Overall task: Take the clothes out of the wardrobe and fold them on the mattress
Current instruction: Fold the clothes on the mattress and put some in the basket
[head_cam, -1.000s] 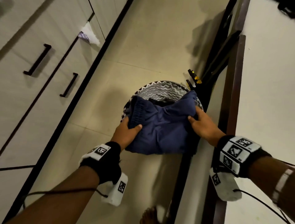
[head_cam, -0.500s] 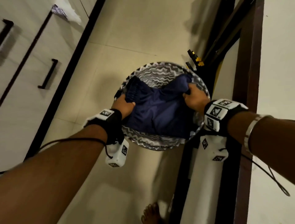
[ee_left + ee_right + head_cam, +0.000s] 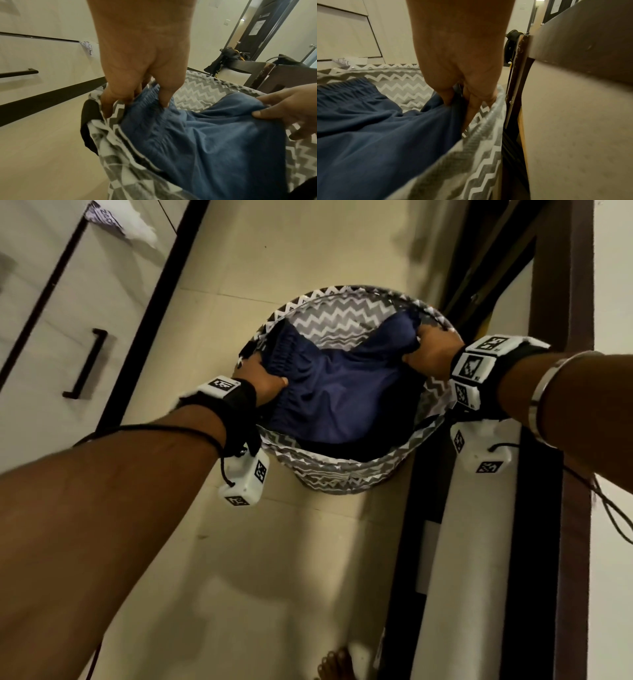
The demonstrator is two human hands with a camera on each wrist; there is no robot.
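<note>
- Floor (image 3: 260, 559): pale tile. Wardrobe front (image 3: 51, 313) with dark bar handles runs along the person's left. Bed frame (image 3: 575, 508) and mattress (image 3: 613, 285) run along the right.
- Laundry basket (image 3: 342, 474): round, grey-white zigzag fabric, standing on the floor between wardrobe and bed, just beside the bed frame.
- Blue shorts (image 3: 342, 392): spread across the basket mouth, sagging into it in the middle. Long axis runs left-right, hand to hand. Elastic waistband sits at the left end.
- Left hand (image 3: 265, 378): its grip clamps the waistband edge, thumb on top and fingers (image 3: 164, 94) bunching the elastic, right at the basket's left rim.
- Right hand (image 3: 431, 350): its grip pinches the opposite end of the shorts against the basket's right rim; the right wrist view shows cloth gathered between thumb and fingers (image 3: 447, 97).
- Key relation: the shorts hang between the two grips, below them, and both hands are level on the cloth. The mattress lies to the right, so the right hand is the nearer one.
- Judgement: any carry to the mattress goes up, then rightward over the frame rail.
- A bare foot (image 3: 334, 666) shows at the bottom edge.
</note>
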